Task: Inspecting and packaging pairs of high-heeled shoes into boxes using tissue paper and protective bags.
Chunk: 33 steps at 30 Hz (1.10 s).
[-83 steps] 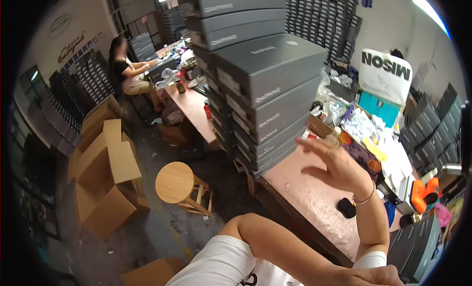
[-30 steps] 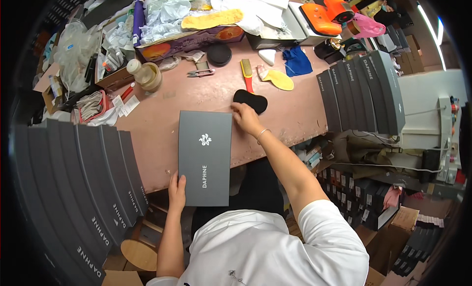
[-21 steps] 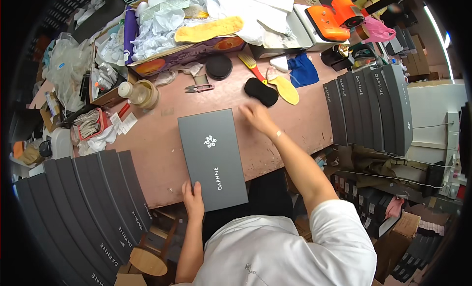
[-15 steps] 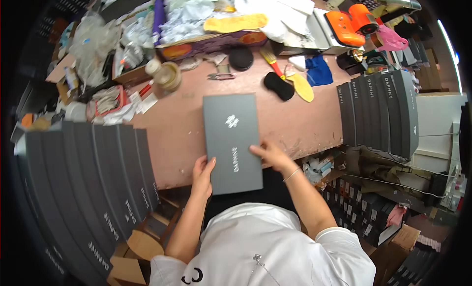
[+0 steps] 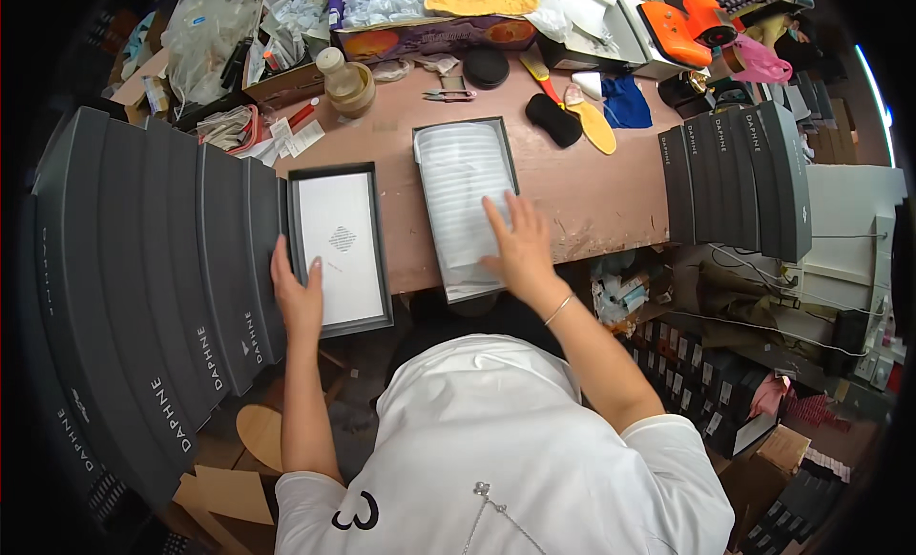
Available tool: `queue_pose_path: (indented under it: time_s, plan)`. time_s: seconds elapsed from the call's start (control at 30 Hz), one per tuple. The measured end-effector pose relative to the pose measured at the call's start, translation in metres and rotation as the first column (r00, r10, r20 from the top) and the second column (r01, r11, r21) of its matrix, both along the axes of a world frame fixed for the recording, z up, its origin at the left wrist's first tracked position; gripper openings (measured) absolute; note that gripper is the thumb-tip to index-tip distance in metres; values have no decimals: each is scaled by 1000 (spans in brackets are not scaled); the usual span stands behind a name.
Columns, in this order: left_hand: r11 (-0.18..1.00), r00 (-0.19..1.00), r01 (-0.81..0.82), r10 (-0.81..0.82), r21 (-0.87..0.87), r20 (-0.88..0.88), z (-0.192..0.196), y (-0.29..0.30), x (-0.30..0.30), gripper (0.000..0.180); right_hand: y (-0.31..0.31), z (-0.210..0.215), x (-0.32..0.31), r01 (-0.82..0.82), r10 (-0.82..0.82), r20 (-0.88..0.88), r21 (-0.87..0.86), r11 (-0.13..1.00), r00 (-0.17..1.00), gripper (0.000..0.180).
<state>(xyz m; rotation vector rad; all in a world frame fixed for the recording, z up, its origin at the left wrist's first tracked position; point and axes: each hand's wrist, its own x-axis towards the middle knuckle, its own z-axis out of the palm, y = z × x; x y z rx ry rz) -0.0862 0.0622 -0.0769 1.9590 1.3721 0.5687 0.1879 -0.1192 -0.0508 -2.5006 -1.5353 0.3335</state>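
Observation:
The grey shoe box (image 5: 516,178) lies uncovered at the middle of the bench, its near end at the front edge. White, ribbed-looking wrapping (image 5: 458,192) covers what is inside, so the contents are hidden. Over the wrapping's right side is my right hand (image 5: 523,245), fingers spread and holding nothing. The shoe box lid (image 5: 348,293) rests to the left, its white inner face up. My left hand (image 5: 301,293) grips the lid's left wall, thumb on the inner side and fingers outside, beside the stacked boxes.
Grey shoe boxes (image 5: 181,269) stand in a row close on the left, and another row (image 5: 735,178) at the right. Along the back are a jar (image 5: 348,85), thread snips (image 5: 448,95), a black pad (image 5: 553,121), a yellow insole (image 5: 593,125) and a blue cloth (image 5: 627,103).
The lid has come off the box and moved left with my left hand, turned inside up. The white wrapping now shows. My right hand has shifted over it with fingers spread.

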Motion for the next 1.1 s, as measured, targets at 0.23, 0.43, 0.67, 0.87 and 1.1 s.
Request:
queue_pose_path:
  time_s: [0.23,0.43,0.67,0.87,1.1]
  plan:
    - [740,721,671,-665,45,192,-5,-90,109,27,-31,-77,51,603,-255,-696,313,734,671,21]
    - [655,665,739,-747,156,-14,-14,-95,170,45,-103,-16,66,165,-500,-860,-509,844,-96,24]
    - [575,560,818,-800,-8,-215,-25,-100,171,71,73,-70,74,57,-26,-251,116,992,968,62]
    - [648,626,762,-735,5,-261,-36,-111,169,67,85,-40,98,-14,6,-500,-13,1000,866,75]
    - [700,694,714,-709,-12,-123,-42,-110,163,24,-69,-33,218,490,-451,-194,279,826,871,49]
